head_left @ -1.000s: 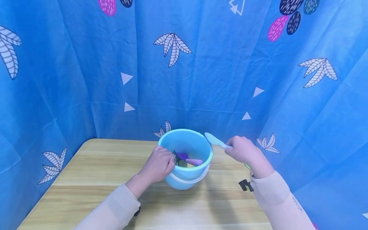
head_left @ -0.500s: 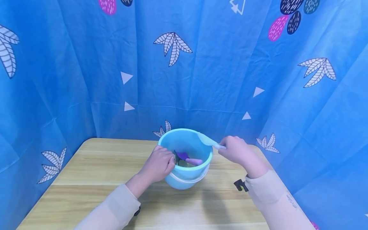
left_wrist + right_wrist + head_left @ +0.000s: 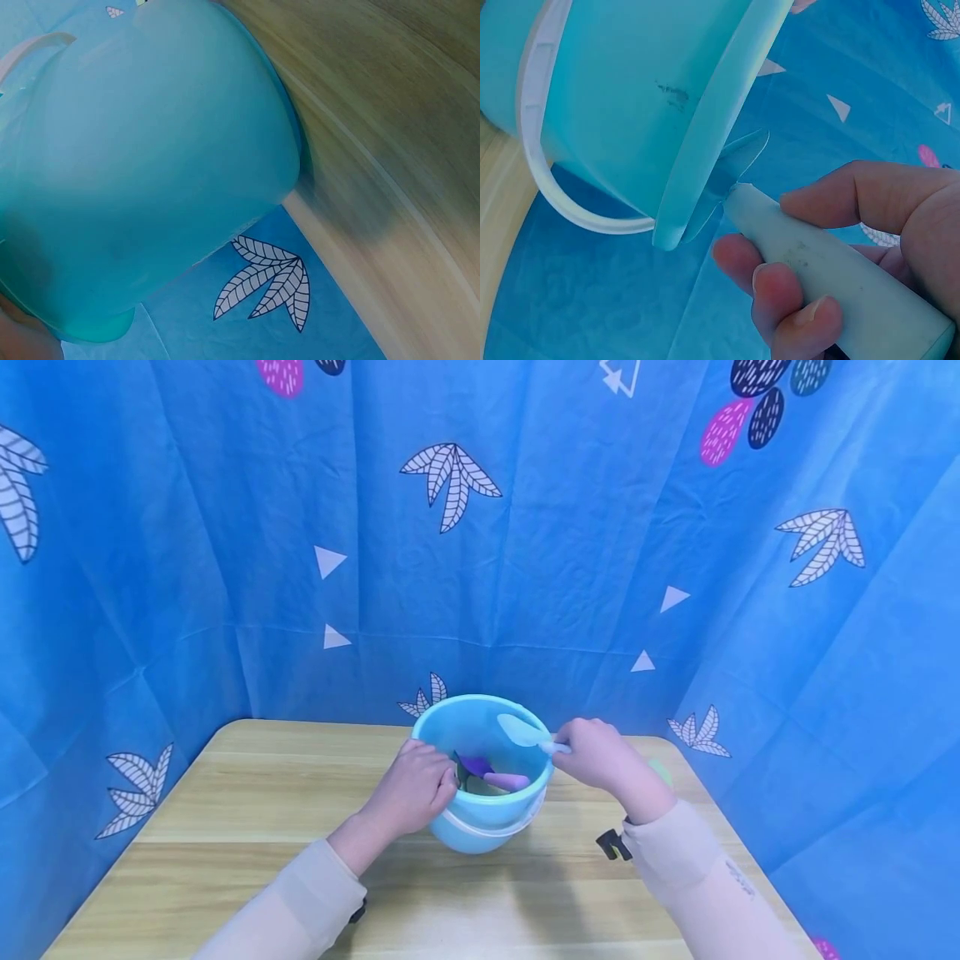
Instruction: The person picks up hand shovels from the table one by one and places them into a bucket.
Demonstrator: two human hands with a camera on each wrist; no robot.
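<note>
In the head view a light blue bucket (image 3: 472, 837) stands on the table, its mouth tipped a little toward me. My left hand (image 3: 412, 789) grips the rim at the bucket's left side; only a bit of that hand (image 3: 26, 337) shows in the left wrist view. My right hand (image 3: 603, 758) holds a pale blue toy shovel (image 3: 519, 731) by its thick handle (image 3: 817, 259), thumb and fingers wrapped round it. The shovel's blade reaches over the right rim, above the bucket's opening. Inside lie a purple shovel (image 3: 507, 782) with its handle to the right and a dark green piece, partly hidden.
The white bail handle (image 3: 536, 142) hangs down on the bucket's near side. A light green thing (image 3: 661, 770) lies on the wooden table (image 3: 277, 785) behind my right wrist, mostly covered. A blue patterned curtain (image 3: 555, 568) encloses the table at the back and sides.
My right hand has moved left with the pale blue shovel, whose blade has passed from outside the right rim to over the opening. My left hand and the bucket have stayed in place.
</note>
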